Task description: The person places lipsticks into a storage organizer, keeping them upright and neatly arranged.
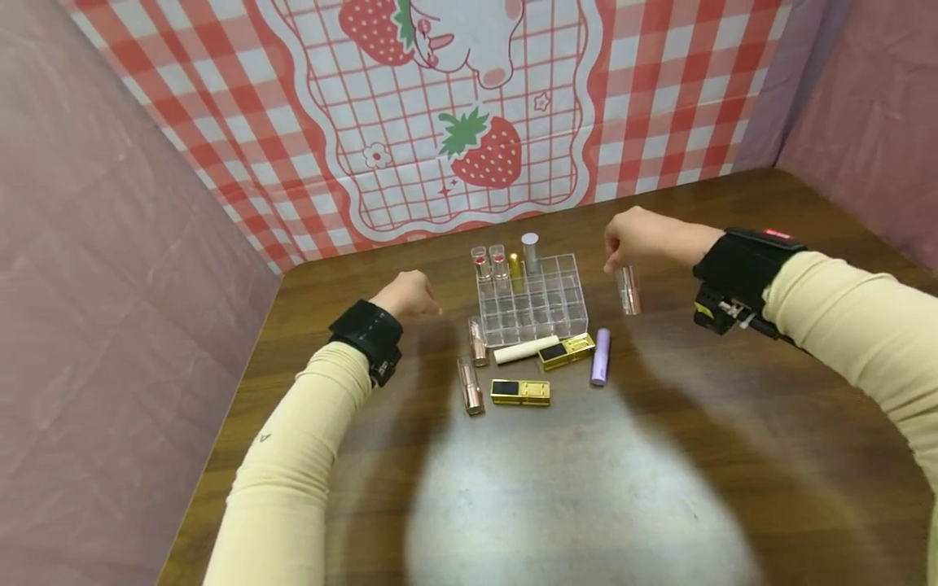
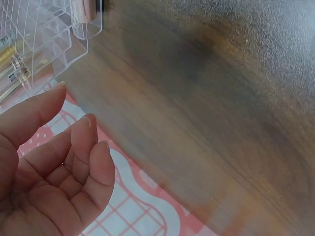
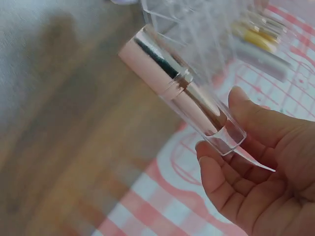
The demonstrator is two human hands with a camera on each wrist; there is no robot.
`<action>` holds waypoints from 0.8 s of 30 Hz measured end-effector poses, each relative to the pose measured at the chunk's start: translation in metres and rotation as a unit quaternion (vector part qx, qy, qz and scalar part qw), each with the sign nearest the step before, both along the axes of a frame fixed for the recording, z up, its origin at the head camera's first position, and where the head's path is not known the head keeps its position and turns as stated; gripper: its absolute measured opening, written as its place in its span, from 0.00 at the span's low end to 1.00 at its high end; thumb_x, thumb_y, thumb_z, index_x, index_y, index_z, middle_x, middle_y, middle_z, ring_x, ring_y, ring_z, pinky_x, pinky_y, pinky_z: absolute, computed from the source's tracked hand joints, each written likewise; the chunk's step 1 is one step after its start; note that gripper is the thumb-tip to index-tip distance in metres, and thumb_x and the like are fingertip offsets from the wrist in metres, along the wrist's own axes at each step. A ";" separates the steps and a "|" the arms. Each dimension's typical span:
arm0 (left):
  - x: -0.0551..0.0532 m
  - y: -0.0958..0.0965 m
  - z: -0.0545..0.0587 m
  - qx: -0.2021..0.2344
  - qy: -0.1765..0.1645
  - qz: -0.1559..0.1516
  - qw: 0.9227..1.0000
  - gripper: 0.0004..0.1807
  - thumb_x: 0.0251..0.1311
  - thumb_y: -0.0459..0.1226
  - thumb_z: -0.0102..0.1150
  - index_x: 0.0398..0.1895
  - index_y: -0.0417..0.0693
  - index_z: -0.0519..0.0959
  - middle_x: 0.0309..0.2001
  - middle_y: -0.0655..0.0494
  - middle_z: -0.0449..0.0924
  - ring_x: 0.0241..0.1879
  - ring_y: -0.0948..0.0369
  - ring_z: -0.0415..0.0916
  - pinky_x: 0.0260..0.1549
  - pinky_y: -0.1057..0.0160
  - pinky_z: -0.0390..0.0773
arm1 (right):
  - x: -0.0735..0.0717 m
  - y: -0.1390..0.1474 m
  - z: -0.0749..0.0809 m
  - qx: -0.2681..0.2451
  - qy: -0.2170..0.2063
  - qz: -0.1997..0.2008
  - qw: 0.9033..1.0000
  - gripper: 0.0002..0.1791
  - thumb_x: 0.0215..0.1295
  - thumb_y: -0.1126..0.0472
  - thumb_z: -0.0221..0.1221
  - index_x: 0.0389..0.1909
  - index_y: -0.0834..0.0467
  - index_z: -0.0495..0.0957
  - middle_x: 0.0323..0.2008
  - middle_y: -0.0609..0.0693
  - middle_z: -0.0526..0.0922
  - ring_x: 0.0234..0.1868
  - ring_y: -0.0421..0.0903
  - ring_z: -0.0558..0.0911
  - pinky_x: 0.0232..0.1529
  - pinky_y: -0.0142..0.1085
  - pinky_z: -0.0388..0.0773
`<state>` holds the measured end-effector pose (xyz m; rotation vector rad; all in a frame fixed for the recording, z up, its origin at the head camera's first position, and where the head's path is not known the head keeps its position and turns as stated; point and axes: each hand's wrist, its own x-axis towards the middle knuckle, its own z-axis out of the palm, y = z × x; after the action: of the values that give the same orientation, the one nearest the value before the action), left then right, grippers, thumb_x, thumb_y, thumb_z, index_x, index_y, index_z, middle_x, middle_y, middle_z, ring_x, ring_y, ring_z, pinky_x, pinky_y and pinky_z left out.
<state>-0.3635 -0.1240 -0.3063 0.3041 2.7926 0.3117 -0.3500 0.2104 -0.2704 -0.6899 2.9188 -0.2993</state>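
Note:
My right hand (image 1: 636, 236) pinches a rose-gold lipstick (image 1: 628, 291) by the end of its clear cap, to the right of the clear organizer (image 1: 572, 303). In the right wrist view the lipstick (image 3: 177, 93) tilts away from the thumb and fingers, its metallic base at the far end. My left hand (image 1: 409, 296) holds nothing, left of the organizer, its fingers loosely bent. The organizer's back row holds two clear-capped lipsticks (image 1: 479, 264), a gold tube (image 1: 515, 267) and a silver-grey tube (image 1: 531, 248).
Before the organizer lie a cream tube (image 1: 523, 350), two gold lipsticks with black ends (image 1: 575, 350) and a lilac tube (image 1: 601, 356). Two rose-gold lipsticks (image 1: 471, 387) lie at its left. A checked strawberry cloth (image 1: 645, 98) hangs behind the wooden table (image 1: 352, 472).

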 end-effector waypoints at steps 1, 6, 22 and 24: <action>0.000 -0.001 -0.001 0.001 -0.002 0.000 1.000 0.09 0.48 0.37 0.64 0.24 0.38 0.82 0.14 0.61 0.67 0.16 0.65 0.64 0.19 0.70 0.65 | -0.001 -0.001 0.005 0.000 0.009 0.003 1.000 0.09 0.52 0.63 0.65 0.21 0.63 0.75 0.19 0.50 0.74 0.22 0.44 0.68 0.25 0.35 0.64; 0.002 -0.004 -0.002 0.007 -0.013 0.006 1.000 0.09 0.49 0.37 0.63 0.22 0.38 0.82 0.13 0.61 0.65 0.16 0.64 0.62 0.19 0.69 0.64 | -0.006 -0.006 0.026 -0.001 0.036 0.008 0.999 0.08 0.53 0.64 0.64 0.23 0.63 0.76 0.22 0.52 0.76 0.24 0.45 0.69 0.27 0.36 0.66; 0.007 -0.011 -0.006 0.027 -0.030 0.026 0.999 0.09 0.49 0.36 0.64 0.29 0.38 0.84 0.13 0.60 0.68 0.13 0.67 0.64 0.18 0.71 0.66 | -0.023 -0.043 0.030 -0.074 0.149 0.094 0.982 0.06 0.54 0.66 0.63 0.30 0.67 0.79 0.30 0.58 0.75 0.31 0.50 0.74 0.31 0.40 0.72; 0.007 -0.011 -0.006 0.026 -0.029 0.026 0.999 0.08 0.50 0.36 0.64 0.29 0.39 0.84 0.13 0.61 0.68 0.13 0.67 0.64 0.18 0.71 0.66 | -0.023 -0.047 0.028 -0.079 0.146 0.094 0.982 0.07 0.55 0.66 0.62 0.32 0.67 0.78 0.33 0.59 0.76 0.34 0.51 0.76 0.34 0.42 0.75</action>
<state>-0.3562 -0.1349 -0.3123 0.2304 2.7429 0.4008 -0.3733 0.1637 -0.2422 -1.1131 3.0909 -0.4487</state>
